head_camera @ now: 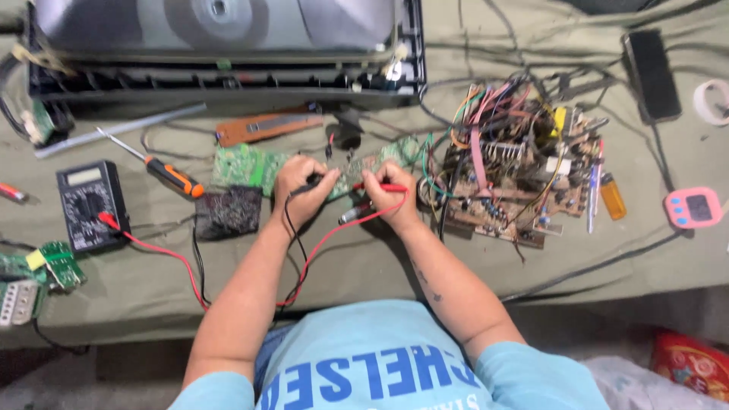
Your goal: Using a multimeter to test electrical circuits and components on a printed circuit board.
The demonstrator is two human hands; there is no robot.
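Left hand [302, 186] pinched on black probe [313, 182], right hand [389, 196] pinched on red probe [383, 187], tips on green circuit board [258, 168]. Risk: tip slips, bridges neighbouring contacts; trailing red lead [163, 254] snags, tugs multimeter [89, 203].

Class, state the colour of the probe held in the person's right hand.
Red: the probe in the right hand has a red lead, best seen in the head view.

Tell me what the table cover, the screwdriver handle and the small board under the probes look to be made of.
Table cover: olive cloth, matte, creased. Screwdriver handle: likely plastic or rubber, orange and black, slight sheen. Green circuit board: probably rigid laminate, flat, with fine traces. Left hand holds the black probe, right hand the red.
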